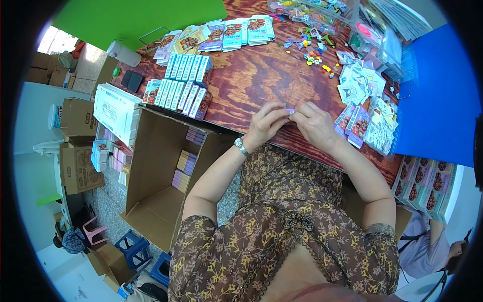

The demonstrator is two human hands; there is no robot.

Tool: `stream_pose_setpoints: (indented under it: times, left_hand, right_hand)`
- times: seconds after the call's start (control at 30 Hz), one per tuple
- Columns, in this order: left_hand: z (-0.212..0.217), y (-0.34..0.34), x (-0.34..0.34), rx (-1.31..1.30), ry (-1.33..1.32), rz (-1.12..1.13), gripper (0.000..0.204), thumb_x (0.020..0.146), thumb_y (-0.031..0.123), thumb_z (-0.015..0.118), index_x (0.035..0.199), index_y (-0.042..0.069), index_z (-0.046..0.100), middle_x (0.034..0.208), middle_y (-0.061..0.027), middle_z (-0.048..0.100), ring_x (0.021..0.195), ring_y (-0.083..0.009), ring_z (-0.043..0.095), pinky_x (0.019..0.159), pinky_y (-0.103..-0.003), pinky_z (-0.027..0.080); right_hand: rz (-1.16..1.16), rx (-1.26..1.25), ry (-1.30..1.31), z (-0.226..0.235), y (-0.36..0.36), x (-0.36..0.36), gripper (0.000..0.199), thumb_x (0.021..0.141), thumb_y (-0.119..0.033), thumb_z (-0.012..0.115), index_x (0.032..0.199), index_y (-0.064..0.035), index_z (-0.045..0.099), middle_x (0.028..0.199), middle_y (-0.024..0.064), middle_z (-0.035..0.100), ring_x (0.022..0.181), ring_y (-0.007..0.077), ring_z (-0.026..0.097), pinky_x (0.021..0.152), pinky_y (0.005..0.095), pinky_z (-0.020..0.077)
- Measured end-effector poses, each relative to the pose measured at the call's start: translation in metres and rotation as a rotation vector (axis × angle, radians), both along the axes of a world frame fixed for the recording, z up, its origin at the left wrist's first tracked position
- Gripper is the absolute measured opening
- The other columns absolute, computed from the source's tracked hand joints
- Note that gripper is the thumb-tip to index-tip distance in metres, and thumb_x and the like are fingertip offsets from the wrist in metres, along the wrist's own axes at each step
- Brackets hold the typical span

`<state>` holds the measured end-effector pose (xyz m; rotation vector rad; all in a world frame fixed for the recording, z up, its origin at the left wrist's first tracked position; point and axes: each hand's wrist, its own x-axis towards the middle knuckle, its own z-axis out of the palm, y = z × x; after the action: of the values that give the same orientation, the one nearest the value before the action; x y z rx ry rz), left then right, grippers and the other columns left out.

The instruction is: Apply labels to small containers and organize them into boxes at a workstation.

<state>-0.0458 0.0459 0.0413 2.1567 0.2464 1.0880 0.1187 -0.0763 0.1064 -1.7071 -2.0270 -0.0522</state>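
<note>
Both my hands meet over the near edge of the wood-grained table point(251, 83). Between them shows the end of a small purple box point(290, 111), the rest of it covered by my fingers. My left hand point(269, 122) pinches it from the left, and my right hand point(313, 123) grips it from the right with curled fingers. Just right of my right hand lie purple printed flat boxes point(358, 123). Rows of small standing boxes point(181, 83), teal and purple, are lined up to the left of my hands.
An open cardboard carton point(151, 166) with bundled boxes stands below the table's left side. Flat box stacks point(234, 35) lie at the back. Small colourful toys point(314, 53), printed bags point(359, 83) and a clear tray point(383, 126) of packets are on the right. Another person point(427, 241) is at lower right.
</note>
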Motion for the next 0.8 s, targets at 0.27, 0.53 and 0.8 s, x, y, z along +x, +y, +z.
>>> stream_pose_setpoints:
  times: [0.27,0.53,0.8]
  left_hand:
    - [0.002,-0.002,-0.001,0.058,-0.011,0.002,0.027,0.081,0.004,0.079,0.106,0.008,0.071,0.11,-0.0108,0.068,0.093,-0.0267,0.071,0.071,-0.034,0.061]
    - [0.004,-0.002,0.001,0.009,0.038,0.002,0.025,0.081,0.005,0.079,0.104,0.008,0.07,0.107,-0.011,0.068,0.092,-0.027,0.071,0.07,-0.035,0.06]
    - [0.0,-0.011,0.001,0.044,0.035,0.056,0.027,0.08,0.005,0.08,0.105,0.009,0.07,0.108,-0.0106,0.066,0.087,-0.0258,0.07,0.068,-0.034,0.06]
  right_hand:
    - [-0.036,-0.056,0.49,-0.004,-0.018,0.035,0.025,0.088,-0.004,0.069,0.112,-0.0055,0.07,0.11,0.0133,0.067,0.096,0.0284,0.068,0.08,0.0361,0.0557]
    - [-0.065,0.026,0.3,-0.011,-0.015,0.029,0.016,0.086,-0.005,0.071,0.102,-0.0053,0.071,0.091,0.0095,0.068,0.086,0.0275,0.069,0.074,0.0379,0.056]
    - [-0.014,0.191,-0.143,-0.012,-0.023,0.017,0.027,0.078,-0.012,0.072,0.104,-0.0053,0.07,0.105,0.0076,0.069,0.092,0.0244,0.068,0.075,0.0351,0.0571]
